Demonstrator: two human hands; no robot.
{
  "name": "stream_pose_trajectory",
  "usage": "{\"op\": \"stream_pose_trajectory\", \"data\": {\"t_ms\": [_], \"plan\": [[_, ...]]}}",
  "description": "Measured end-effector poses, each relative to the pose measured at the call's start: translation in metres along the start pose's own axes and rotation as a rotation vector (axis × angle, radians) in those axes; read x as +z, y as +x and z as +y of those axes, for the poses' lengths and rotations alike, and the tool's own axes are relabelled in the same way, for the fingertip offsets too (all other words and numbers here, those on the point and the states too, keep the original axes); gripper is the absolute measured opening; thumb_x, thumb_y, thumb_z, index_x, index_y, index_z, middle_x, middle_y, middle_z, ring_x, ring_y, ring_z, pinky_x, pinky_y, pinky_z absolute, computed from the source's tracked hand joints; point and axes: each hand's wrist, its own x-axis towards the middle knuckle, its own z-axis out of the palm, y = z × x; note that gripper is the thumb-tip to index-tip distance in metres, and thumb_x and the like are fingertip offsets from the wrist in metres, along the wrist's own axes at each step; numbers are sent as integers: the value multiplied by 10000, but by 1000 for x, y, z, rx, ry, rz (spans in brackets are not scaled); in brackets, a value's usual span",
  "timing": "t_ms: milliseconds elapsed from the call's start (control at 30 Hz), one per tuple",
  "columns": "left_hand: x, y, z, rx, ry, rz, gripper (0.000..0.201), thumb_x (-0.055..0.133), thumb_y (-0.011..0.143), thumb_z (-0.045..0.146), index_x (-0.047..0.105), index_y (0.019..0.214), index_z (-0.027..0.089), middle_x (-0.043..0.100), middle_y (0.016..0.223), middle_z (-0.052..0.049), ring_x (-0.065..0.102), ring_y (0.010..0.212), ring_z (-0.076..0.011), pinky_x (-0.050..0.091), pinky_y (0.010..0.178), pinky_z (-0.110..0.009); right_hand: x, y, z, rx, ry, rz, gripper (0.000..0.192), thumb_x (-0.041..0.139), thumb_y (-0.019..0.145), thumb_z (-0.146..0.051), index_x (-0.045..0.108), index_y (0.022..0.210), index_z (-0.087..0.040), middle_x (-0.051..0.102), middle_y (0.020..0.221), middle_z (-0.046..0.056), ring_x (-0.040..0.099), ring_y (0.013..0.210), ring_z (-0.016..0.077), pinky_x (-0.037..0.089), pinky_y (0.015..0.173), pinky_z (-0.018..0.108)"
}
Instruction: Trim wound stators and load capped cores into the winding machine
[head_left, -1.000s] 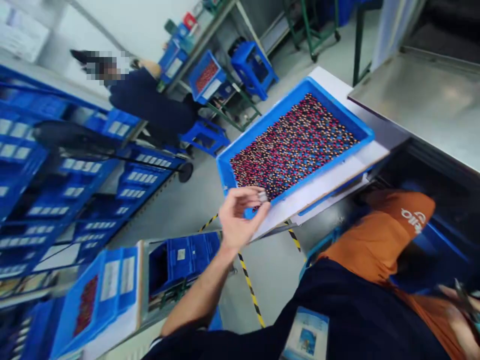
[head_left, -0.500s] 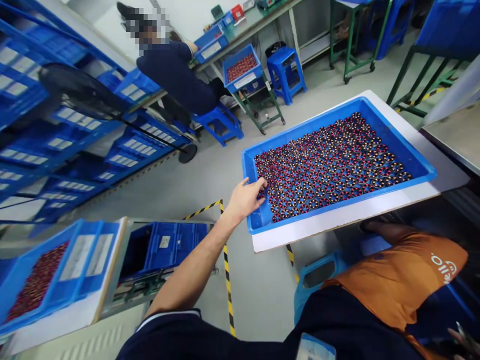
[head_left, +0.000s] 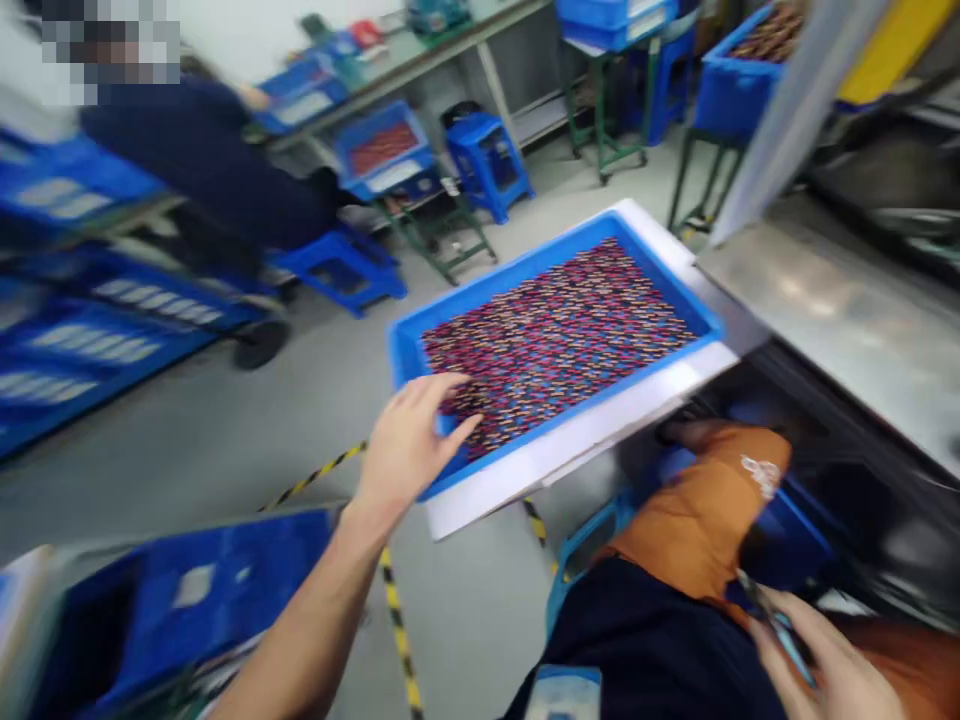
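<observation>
My left hand (head_left: 409, 440) reaches over the near left corner of a blue tray (head_left: 559, 425), its fingers and thumb curved around a dark, gold-flecked motor stator (head_left: 468, 400). Blur hides how many pieces are between them. Rows of small round stators (head_left: 555, 345) with red and gold windings cover most of the tray floor. My right hand (head_left: 825, 650), low on the right, is closed around a slim hand tool (head_left: 789, 635) with a teal and dark handle. The tool's exact kind is unclear; its dark tip points up and left.
Under the tray is a white board (head_left: 517, 490). A metal worktop (head_left: 847, 310) stands on the right. Another person (head_left: 195, 160) sits on a blue stool (head_left: 341, 265) at the back left. An orange cloth (head_left: 697, 510) with white lettering is below the tray.
The view has swung right, shifting the tray leftward in the picture. My left hand stays at the tray's left end, now curled around a stator. My right hand with its tool has come into fuller view.
</observation>
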Motion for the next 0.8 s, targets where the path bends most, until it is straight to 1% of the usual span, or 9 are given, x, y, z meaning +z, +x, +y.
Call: {"op": "stream_pose_trajectory", "data": {"t_ms": [100, 200, 333, 433, 533, 600, 667, 733, 800], "plan": [[19, 20, 80, 161, -203, 284, 513, 917, 975, 492, 731, 1430, 347, 812, 1475, -105, 782, 1349, -444, 595, 1225, -687, -12, -6, -24, 39, -16, -132, 279, 632, 1133, -376, 840, 1307, -310, 890, 1298, 75, 883, 1157, 310, 749, 1044, 466], [42, 50, 183, 337, -470, 382, 480, 954, 952, 405, 773, 1397, 416, 847, 1424, -26, 817, 1280, -398, 557, 1286, -703, -27, -7, -38, 130, 17, -202, 311, 587, 1140, -250, 788, 1371, -306, 856, 1306, 64, 834, 1180, 292, 695, 1051, 470], [62, 87, 319, 657, -678, 254, 198, 891, 1032, 299, 818, 1208, 351, 868, 1362, -17, 835, 1252, -328, 488, 1348, -704, -46, -30, -31, 268, 69, -162, 300, 620, 1125, -218, 765, 1379, -286, 829, 1270, 72, 798, 1180, 305, 649, 1047, 465], [78, 112, 389, 838, -655, 116, 114, 820, 1079, 267, 819, 1177, 325, 851, 1385, -27, 800, 1309, -301, 451, 1372, -694, -49, -59, -15, 349, 113, -115, 272, 605, 1142, -231, 762, 1359, -274, 822, 1252, 81, 795, 1186, 306, 637, 1051, 455], [96, 132, 426, 937, -550, 6, 78, 815, 1063, 280, 819, 1137, 304, 851, 1292, -38, 779, 1258, -305, 422, 1380, -712, -43, -83, 2, 418, 146, -68, 265, 592, 1159, -259, 772, 1352, -279, 828, 1278, 88, 807, 1204, 308, 642, 1062, 455], [106, 142, 438, 969, -481, -66, 31, 816, 1052, 299, 797, 1074, 287, 840, 1140, -32, 774, 1113, -294, 484, 1325, -678, -37, -94, 9, 443, 161, -34, 270, 605, 1152, -272, 786, 1354, -281, 837, 1297, 94, 819, 1212, 312, 651, 1065, 451], [109, 147, 443, 971, -430, -107, 73, 811, 1052, 330, 768, 1051, 271, 804, 1017, -29, 747, 985, -282, 591, 1183, -584, -32, -100, 14, 447, 182, -12, 284, 618, 1142, -278, 798, 1363, -283, 846, 1297, 94, 830, 1209, 310, 661, 1061, 440], [107, 148, 444, 962, -409, -101, 109, 797, 1055, 349, 752, 1087, 255, 801, 1049, -53, 737, 985, -294, 634, 1043, -514, -31, -101, 15, 446, 200, -10, 296, 628, 1134, -286, 805, 1372, -290, 854, 1281, 86, 835, 1201, 307, 670, 1054, 431], [103, 145, 445, 987, -424, -84, 101, 752, 1062, 299, 746, 1147, 246, 819, 1190, -82, 754, 1093, -311, 621, 1082, -528, -31, -96, 15, 445, 197, -18, 291, 629, 1131, -290, 809, 1361, -293, 857, 1268, 84, 838, 1194, 309, 678, 1041, 431]]}}
